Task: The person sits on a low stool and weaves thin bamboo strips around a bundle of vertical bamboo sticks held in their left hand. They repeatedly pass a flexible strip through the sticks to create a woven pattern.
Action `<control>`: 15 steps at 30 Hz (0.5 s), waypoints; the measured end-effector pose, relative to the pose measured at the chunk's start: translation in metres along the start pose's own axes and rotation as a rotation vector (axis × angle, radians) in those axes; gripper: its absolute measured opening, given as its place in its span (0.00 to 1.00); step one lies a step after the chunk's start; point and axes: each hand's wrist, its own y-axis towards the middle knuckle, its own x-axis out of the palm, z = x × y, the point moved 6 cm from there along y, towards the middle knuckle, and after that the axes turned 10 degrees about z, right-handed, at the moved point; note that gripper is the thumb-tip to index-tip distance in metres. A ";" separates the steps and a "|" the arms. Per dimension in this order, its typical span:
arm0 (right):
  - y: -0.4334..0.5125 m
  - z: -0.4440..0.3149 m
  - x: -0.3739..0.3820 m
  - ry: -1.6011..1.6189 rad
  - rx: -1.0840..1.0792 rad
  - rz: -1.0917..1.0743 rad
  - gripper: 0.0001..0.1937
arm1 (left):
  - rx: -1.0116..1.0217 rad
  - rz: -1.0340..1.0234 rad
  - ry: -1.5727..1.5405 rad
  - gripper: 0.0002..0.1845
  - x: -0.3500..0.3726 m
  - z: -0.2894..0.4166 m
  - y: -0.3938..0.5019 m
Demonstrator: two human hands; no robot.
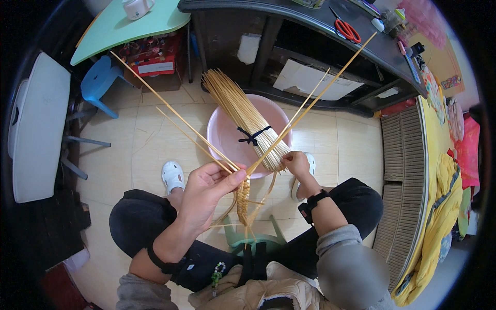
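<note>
My left hand pinches a plaited straw braid at its top between thumb and fingers. Several long loose straws fan out from the braid to the upper left and upper right. My right hand has its fingertips pinched at the lower end of a straw bundle; how many straws they grip is hidden. A dark cloth tie is knotted around the bundle, which lies slanted across a pink plastic basin. Thin straw ends hang below the braid.
A dark cabinet stands ahead, with red-handled scissors on top. To the left are a light green table, a blue plastic stool and a white folding chair. A bed with yellow bedding borders the right.
</note>
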 end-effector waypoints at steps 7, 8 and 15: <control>-0.004 -0.006 0.000 -0.043 -0.085 -0.126 0.11 | -0.006 -0.010 0.024 0.10 0.000 -0.003 -0.001; -0.003 -0.008 -0.002 -0.029 -0.075 -0.081 0.11 | -0.007 -0.010 0.026 0.10 0.000 -0.003 -0.001; -0.002 -0.019 -0.004 -0.059 -0.125 0.117 0.08 | -0.013 -0.017 0.028 0.11 -0.001 -0.004 -0.001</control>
